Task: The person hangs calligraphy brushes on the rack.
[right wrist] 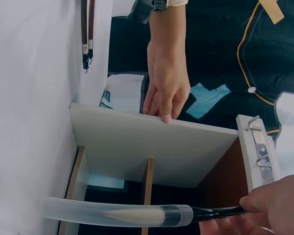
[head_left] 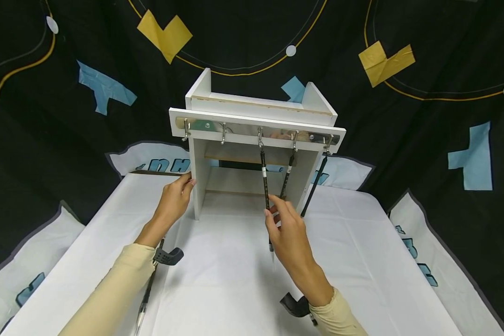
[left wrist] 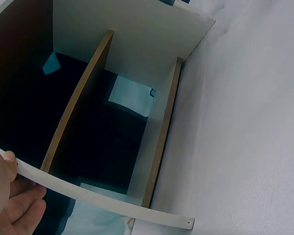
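The left hand (head_left: 173, 199) grips the side panel (head_left: 198, 186) of the white shelf unit (head_left: 252, 108) while the right hand (head_left: 292, 235) pinches a capped calligraphy brush (head_left: 266, 184) at the middle hook (head_left: 260, 133), probably light, stiff and slick along its handle (right wrist: 213, 213), soft-bristled, and best held above the plastic cap (right wrist: 112, 214).

Black curtain (head_left: 403, 135) hanging behind, with curvy yellow lines (head_left: 232, 74), white dots (head_left: 291, 50), yellow tape (head_left: 168, 43), blue tape (head_left: 476, 156). White tablecloth (head_left: 361, 252) in front, lightly creased.

Black backdrop (head_left: 235, 28), yellow tape (head_left: 165, 44), blue tape (head_left: 479, 156), yellow cord (head_left: 235, 74), white tabletop (head_left: 218, 280), blue shapes (head_left: 30, 288), perhaps letters, on white cloth (head_left: 147, 150)
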### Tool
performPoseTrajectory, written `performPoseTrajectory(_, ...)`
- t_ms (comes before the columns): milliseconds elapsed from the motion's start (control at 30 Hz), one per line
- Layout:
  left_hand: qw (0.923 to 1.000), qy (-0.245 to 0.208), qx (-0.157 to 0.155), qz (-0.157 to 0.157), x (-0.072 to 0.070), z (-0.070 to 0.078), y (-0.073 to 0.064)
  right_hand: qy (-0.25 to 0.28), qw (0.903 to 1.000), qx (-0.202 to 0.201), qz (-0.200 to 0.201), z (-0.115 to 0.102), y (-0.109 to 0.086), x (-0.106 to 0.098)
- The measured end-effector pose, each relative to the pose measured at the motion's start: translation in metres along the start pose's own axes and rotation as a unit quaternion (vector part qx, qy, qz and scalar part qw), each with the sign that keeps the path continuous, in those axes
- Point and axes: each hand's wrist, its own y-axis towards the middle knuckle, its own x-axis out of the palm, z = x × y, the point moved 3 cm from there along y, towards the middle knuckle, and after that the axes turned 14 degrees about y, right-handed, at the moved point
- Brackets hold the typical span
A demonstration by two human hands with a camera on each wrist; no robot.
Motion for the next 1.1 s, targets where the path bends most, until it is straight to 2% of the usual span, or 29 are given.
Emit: performPoseTrajectory(1100, 1.0000, -0.002, 0.000, 0.001, 0.000, -0.002, 0.000, -0.005, 0.9995, 0.029, -0.009, 0.026, 0.007, 0.026)
